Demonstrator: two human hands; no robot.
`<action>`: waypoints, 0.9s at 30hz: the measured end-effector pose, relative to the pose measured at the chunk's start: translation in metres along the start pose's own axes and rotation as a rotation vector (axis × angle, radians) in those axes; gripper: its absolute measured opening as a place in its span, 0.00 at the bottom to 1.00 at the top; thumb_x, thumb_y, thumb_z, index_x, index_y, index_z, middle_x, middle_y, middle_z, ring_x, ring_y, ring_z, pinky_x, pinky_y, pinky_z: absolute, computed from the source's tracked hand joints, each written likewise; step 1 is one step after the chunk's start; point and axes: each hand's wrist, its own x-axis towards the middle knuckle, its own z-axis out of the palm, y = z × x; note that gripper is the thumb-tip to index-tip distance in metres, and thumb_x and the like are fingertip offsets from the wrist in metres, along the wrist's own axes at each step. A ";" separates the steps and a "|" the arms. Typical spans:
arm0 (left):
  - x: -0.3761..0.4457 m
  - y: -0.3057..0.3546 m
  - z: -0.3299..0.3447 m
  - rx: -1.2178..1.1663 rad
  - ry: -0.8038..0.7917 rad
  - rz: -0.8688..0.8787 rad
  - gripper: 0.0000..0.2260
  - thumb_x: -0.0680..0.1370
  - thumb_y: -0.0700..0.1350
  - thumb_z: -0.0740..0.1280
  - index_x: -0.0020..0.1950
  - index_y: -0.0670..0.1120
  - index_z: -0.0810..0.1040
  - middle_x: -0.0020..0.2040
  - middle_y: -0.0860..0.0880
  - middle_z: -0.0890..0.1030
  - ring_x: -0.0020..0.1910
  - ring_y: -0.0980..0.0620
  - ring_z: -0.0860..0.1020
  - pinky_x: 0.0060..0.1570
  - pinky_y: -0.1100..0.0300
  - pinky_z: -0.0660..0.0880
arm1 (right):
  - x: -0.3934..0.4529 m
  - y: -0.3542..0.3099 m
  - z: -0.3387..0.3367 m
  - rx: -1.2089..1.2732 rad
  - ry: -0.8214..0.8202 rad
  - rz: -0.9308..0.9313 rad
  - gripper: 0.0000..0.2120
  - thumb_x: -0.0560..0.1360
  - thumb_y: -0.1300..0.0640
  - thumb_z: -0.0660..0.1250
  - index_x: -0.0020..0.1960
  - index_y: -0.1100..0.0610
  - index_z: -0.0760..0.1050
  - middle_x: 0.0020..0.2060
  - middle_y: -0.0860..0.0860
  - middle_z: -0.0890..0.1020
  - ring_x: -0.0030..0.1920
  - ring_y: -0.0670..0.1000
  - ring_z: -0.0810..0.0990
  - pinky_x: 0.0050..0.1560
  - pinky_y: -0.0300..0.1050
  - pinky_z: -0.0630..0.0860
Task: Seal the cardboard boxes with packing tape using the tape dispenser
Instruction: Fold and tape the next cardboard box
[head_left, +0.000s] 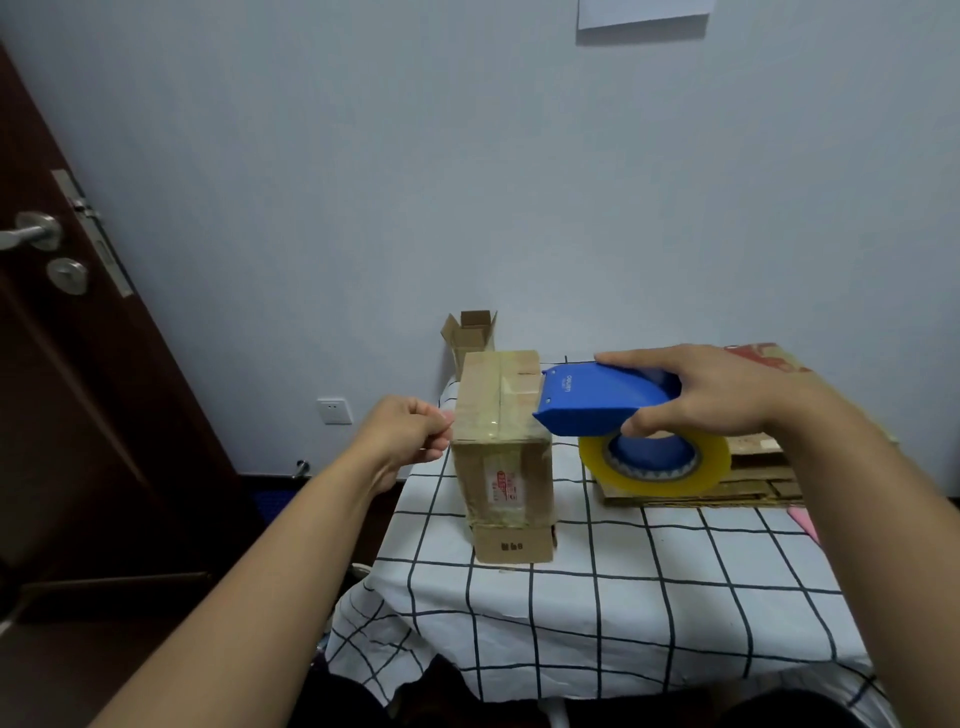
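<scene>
A brown cardboard box (501, 415) stands on the table's left side, on top of a smaller box (514, 543); clear tape runs over its top and front. My right hand (711, 389) grips the blue tape dispenser (597, 402), whose front end touches the box's top right edge. The yellowish tape roll (657, 465) hangs under the dispenser. My left hand (410, 428) is at the box's left edge, fingers pinched together; whether it holds the clear tape's end I cannot tell.
A small open cardboard box (470, 332) stands behind the taped one by the wall. Flattened cardboard (753, 467) lies at the right rear of the checked tablecloth (623, 597). A dark door (67, 364) stands at left.
</scene>
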 end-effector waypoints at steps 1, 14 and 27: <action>0.000 -0.001 0.002 0.014 0.012 0.006 0.07 0.79 0.37 0.68 0.40 0.39 0.77 0.31 0.46 0.80 0.24 0.57 0.75 0.27 0.66 0.75 | 0.003 0.000 -0.001 0.000 -0.006 0.005 0.34 0.71 0.43 0.75 0.72 0.29 0.63 0.55 0.33 0.73 0.52 0.43 0.76 0.47 0.38 0.72; 0.016 -0.013 0.007 0.164 0.129 0.059 0.06 0.77 0.39 0.70 0.49 0.45 0.74 0.34 0.45 0.79 0.31 0.51 0.74 0.36 0.57 0.76 | 0.021 0.002 0.007 0.012 -0.060 0.038 0.34 0.71 0.46 0.74 0.72 0.31 0.65 0.57 0.36 0.73 0.53 0.42 0.75 0.47 0.35 0.70; 0.015 -0.018 0.008 0.201 0.081 0.061 0.06 0.78 0.40 0.70 0.52 0.44 0.75 0.35 0.45 0.79 0.31 0.52 0.74 0.36 0.59 0.75 | 0.028 0.006 0.009 -0.009 -0.112 0.036 0.36 0.63 0.38 0.70 0.70 0.29 0.65 0.54 0.34 0.72 0.53 0.45 0.76 0.54 0.41 0.73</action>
